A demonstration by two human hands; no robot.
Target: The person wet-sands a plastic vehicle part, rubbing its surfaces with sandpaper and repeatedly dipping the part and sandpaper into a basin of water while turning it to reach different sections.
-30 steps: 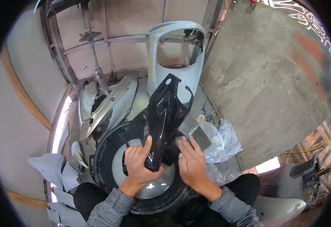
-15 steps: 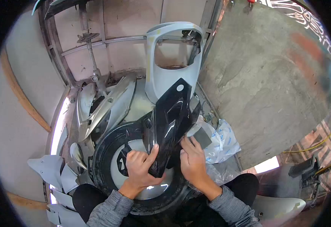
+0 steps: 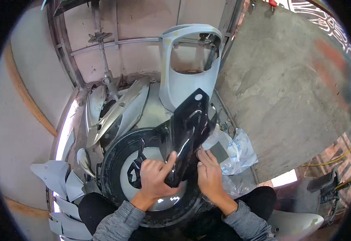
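- Head view, black panel (image 3: pixel 189 128): glossy, lying at the centre of the view, its holed end toward 1 o'clock and its narrow end toward 7 o'clock, above a round black tub (image 3: pixel 110 172) with a whitish surface inside.
- Head view, left hand (image 3: pixel 156 177): at the panel's 7 o'clock end, gripping it. Index finger extended and resting on the panel; thumb apart from it, at the narrow end; remaining fingers curled, their tips hidden.
- Head view, right hand (image 3: pixel 210 172): at the panel's 5 o'clock side. Fingers close together and nearly straight, tips against the panel's edge – whether they pinch anything cannot be told.
- Head view, grey square pad (image 3: pixel 218 152): just beside the right fingertips, toward 2 o'clock; contact with them cannot be confirmed.
- Head view, dark angular piece (image 3: pixel 134 174): inside the tub's outline, at 9 o'clock from the left hand – any join to the panel is unclear.
- Head view, surroundings: printed plastic bag (image 3: pixel 245 150) at 2 o'clock from the right hand; pale frame-shaped part (image 3: pixel 175 90) standing at 12 o'clock from the panel; silver panels (image 3: pixel 121 110) leaning at 10 o'clock from it; pale panel (image 3: pixel 53 174) at 8 o'clock, near the wall.
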